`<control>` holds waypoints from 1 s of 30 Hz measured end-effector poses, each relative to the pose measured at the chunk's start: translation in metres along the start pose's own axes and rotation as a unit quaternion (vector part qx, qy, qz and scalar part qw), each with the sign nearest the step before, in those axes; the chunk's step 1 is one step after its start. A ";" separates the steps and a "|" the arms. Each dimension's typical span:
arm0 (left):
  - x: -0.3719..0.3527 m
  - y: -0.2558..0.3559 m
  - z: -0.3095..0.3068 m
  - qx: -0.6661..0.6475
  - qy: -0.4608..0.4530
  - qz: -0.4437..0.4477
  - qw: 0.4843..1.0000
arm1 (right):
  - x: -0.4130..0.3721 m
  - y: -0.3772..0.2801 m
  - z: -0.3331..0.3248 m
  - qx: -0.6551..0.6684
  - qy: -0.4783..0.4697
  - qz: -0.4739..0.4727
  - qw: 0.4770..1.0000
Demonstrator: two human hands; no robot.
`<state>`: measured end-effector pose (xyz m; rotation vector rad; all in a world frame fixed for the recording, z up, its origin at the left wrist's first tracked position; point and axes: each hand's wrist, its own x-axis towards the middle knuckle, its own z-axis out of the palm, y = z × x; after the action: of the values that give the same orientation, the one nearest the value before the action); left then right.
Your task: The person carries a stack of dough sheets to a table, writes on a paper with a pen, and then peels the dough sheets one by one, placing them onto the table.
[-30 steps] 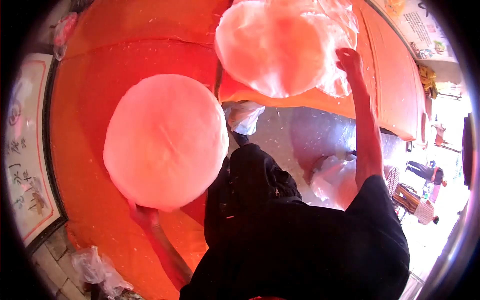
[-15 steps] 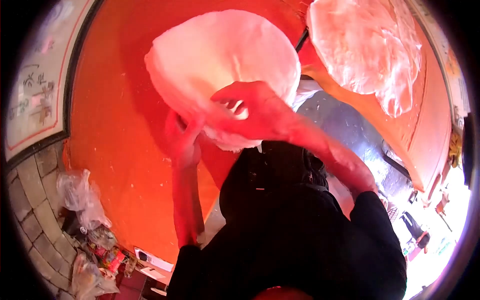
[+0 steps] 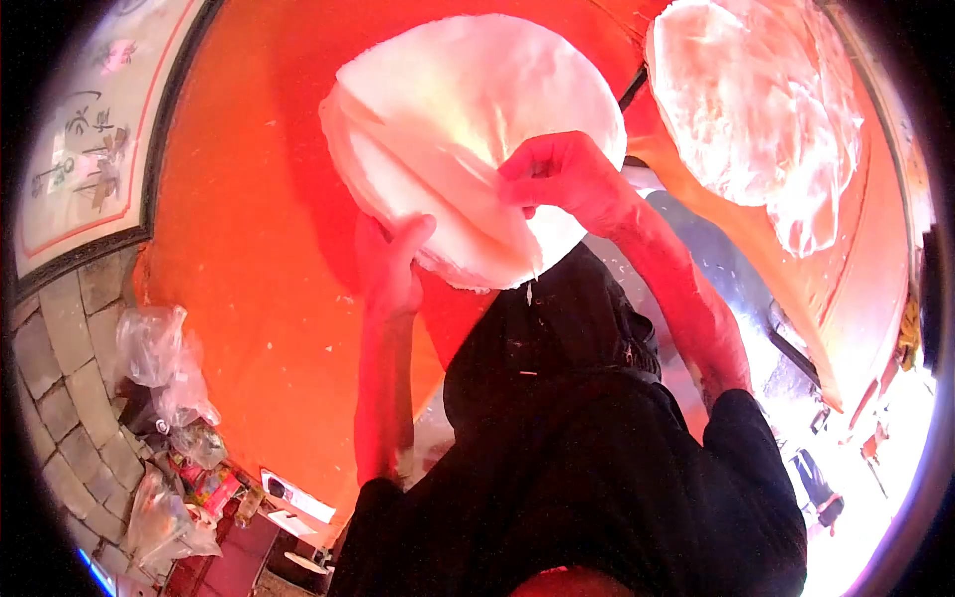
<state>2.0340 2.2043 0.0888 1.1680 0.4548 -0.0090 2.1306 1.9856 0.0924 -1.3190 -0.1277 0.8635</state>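
A large pale round sheet (image 3: 468,109), soft and fibrous at its edge, hangs over an orange-covered surface. At its lower left edge, my left hand (image 3: 393,259) grips it with the thumb on top and the fingers hidden beneath. My right hand (image 3: 567,179) is closed in a pinch on the sheet's right part, with a fold running below the fingers. A thin white strand dangles from the sheet's lower edge.
A second pale layered pile (image 3: 751,119) lies at the upper right on orange cloth. Plastic bags (image 3: 164,368) and packets lie at lower left beside grey bricks (image 3: 70,348). A framed board with writing (image 3: 90,149) is at the far left. A distant person (image 3: 826,493) shows at lower right.
My right hand has moved right and up, off the sheet's lower middle, and now pinches it. A diagonal crease has formed across the sheet. The whole view has shifted slightly.
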 end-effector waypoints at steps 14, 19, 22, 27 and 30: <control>-0.002 0.011 0.022 0.027 0.010 0.054 0.998 | 0.001 -0.005 0.030 -0.087 0.004 -0.058 0.995; -0.002 0.014 0.022 0.040 -0.012 0.038 0.998 | 0.003 -0.007 0.027 -0.173 0.004 -0.044 0.984; -0.003 0.008 0.016 0.034 -0.015 0.038 0.999 | 0.000 -0.009 0.042 -0.227 0.032 -0.154 0.961; -0.002 0.005 0.010 0.045 -0.004 0.009 0.999 | 0.002 -0.019 0.031 -0.179 0.007 -0.058 0.982; -0.001 0.004 0.009 0.048 0.003 0.025 0.999 | 0.002 -0.022 0.025 -0.122 0.029 -0.040 0.991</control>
<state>2.0372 2.1976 0.0956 1.2739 0.4344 0.0160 2.1290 2.0063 0.1185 -1.5562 -0.2458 0.7579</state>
